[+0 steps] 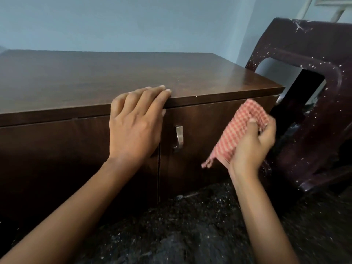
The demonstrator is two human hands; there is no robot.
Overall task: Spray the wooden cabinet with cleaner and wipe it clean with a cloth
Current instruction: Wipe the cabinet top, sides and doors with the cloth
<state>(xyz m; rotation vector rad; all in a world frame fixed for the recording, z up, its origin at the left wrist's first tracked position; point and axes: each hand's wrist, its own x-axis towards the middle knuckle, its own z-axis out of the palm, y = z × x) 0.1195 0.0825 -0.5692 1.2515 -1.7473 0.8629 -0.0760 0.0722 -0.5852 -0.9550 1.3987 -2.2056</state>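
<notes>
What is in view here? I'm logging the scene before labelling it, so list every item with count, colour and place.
wooden cabinet: one, dark brown, fills the left and centre, doors shut
door handle: one, silver metal, upper part of the right door
cloth: one, red and white checked, in front of the right door, bunched in the right hand
plastic chair: one, dark maroon with white specks, tipped beside the cabinet's right end
wall: one, pale blue, behind the cabinet
floor: one, dark and speckled, below the cabinet
left hand: one, flat over the top's front edge, fingers on the top
right hand: one, gripping the cloth
</notes>
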